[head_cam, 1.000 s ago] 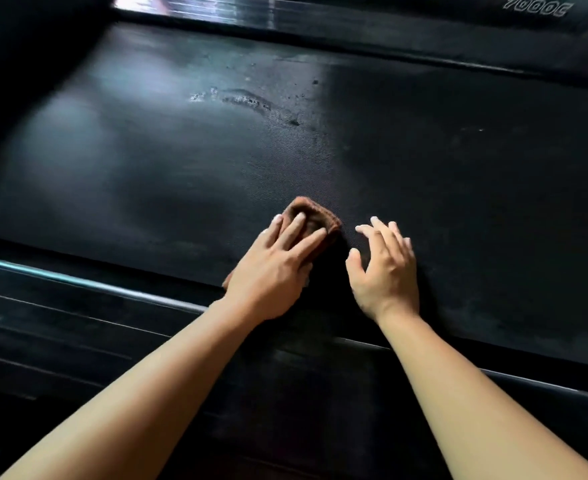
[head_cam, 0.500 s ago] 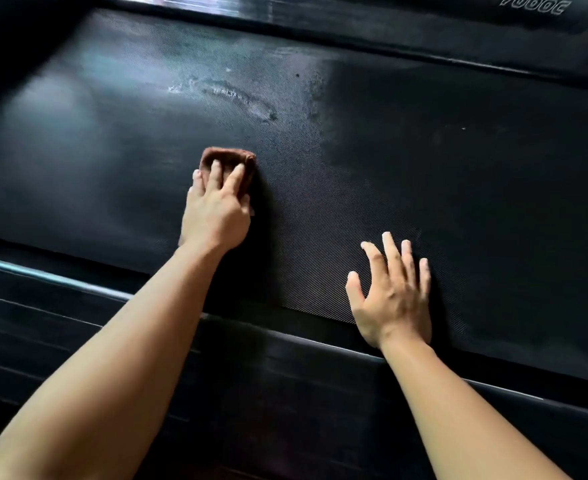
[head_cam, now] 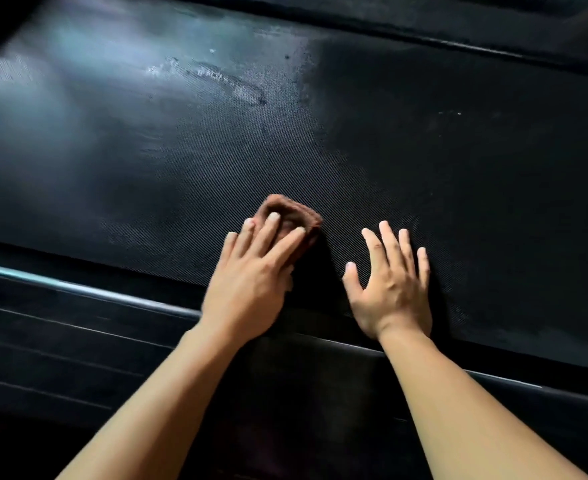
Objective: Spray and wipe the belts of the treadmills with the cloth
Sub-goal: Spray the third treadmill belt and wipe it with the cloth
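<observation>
A wide black textured treadmill belt (head_cam: 406, 161) fills most of the head view. A folded brown cloth (head_cam: 290, 213) lies on the belt near its front edge. My left hand (head_cam: 254, 271) presses down on the cloth with straight fingers and covers its near half. My right hand (head_cam: 389, 285) lies flat on the bare belt just right of the cloth, fingers spread, holding nothing. A pale wet smear (head_cam: 230, 81) marks the belt farther back on the left. No spray bottle is in view.
A black side rail with a shiny edge strip (head_cam: 88, 289) runs along the belt's near side under my forearms. The far side rail (head_cam: 458, 26) crosses the top of the view.
My left hand has slid the cloth back to the right and nearer the front edge, close to my right hand. My right hand stays flat on the belt.
</observation>
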Demonstrator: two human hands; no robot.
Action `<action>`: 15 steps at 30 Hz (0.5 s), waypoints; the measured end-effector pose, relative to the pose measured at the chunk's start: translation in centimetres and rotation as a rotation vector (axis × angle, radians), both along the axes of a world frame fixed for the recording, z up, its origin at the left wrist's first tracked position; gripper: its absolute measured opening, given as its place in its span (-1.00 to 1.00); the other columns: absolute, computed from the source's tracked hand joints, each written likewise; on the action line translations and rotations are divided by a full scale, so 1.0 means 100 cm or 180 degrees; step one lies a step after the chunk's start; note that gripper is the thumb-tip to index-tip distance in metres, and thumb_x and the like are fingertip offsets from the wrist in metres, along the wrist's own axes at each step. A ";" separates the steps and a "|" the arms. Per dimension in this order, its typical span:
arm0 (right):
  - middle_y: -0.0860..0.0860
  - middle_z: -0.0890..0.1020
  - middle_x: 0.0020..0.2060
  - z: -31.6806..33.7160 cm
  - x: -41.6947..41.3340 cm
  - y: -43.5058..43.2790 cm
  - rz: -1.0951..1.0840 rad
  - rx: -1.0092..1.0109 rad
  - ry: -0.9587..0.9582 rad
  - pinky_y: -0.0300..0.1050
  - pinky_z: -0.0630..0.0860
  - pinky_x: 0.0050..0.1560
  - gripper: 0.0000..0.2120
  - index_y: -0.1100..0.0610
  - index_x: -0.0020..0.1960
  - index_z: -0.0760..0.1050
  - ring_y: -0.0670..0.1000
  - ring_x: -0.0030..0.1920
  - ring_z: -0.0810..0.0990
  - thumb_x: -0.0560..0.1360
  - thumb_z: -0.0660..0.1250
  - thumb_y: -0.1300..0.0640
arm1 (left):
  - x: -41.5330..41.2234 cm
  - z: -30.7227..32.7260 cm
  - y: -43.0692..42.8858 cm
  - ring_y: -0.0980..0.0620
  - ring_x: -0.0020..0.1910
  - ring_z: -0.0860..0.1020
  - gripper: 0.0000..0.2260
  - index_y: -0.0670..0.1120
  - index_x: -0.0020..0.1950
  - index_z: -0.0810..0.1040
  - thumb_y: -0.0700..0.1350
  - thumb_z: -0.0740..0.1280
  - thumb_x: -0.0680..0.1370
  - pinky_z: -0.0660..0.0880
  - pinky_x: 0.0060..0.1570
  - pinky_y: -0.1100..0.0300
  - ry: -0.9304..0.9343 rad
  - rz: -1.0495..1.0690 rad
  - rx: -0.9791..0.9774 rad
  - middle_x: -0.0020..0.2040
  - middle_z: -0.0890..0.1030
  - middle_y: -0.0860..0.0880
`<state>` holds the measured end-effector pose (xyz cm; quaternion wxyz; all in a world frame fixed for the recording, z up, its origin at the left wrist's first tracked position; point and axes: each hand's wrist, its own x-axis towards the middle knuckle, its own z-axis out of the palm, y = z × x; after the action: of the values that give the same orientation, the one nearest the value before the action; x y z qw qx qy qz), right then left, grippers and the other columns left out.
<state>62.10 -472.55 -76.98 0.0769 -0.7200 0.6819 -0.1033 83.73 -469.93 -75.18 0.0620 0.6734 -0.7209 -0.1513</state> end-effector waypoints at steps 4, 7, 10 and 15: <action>0.00 0.19 0.58 0.000 0.000 0.001 0.0000 -0.0047 -0.0028 0.19 -0.06 0.56 -0.37 -0.02 0.54 0.27 0.09 0.59 0.07 0.52 0.02 -0.22 | 0.048 0.001 -0.016 -0.25 0.59 0.10 -0.50 0.15 0.58 0.26 0.00 0.22 0.63 0.06 0.52 -0.19 0.0079 0.0650 -0.0096 0.63 0.14 -0.06; 0.00 0.20 0.57 0.000 0.001 0.001 -0.0008 -0.0062 -0.0039 0.19 -0.06 0.56 -0.37 -0.02 0.53 0.27 0.10 0.58 0.07 0.52 0.02 -0.22 | 0.062 0.004 -0.055 -0.23 0.61 0.03 -0.48 0.12 0.60 0.22 -0.03 0.23 0.64 -0.03 0.58 -0.06 0.0082 0.1055 -0.0166 0.64 0.09 -0.10; 0.00 0.20 0.57 0.000 0.000 0.001 -0.0014 -0.0055 -0.0032 0.20 -0.05 0.55 -0.37 -0.02 0.53 0.27 0.10 0.58 0.07 0.51 0.03 -0.22 | 0.046 0.004 -0.097 -0.24 0.61 0.01 -0.48 0.09 0.62 0.15 -0.01 0.18 0.66 -0.10 0.59 0.03 0.0039 0.1072 -0.0147 0.65 0.05 -0.14; -0.02 0.17 0.58 0.001 0.001 0.000 -0.0022 0.0032 -0.0003 0.19 -0.07 0.56 -0.35 -0.03 0.54 0.25 0.08 0.59 0.04 0.50 -0.01 -0.23 | -0.016 0.001 -0.121 -0.21 0.61 0.06 -0.47 0.05 0.61 0.19 -0.02 0.17 0.62 -0.04 0.59 -0.05 -0.0040 0.0043 -0.0336 0.61 0.15 -0.22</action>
<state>62.16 -472.52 -76.87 0.0805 -0.7173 0.6848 -0.1006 82.12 -481.99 -75.10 0.0939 0.6750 -0.7237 -0.1084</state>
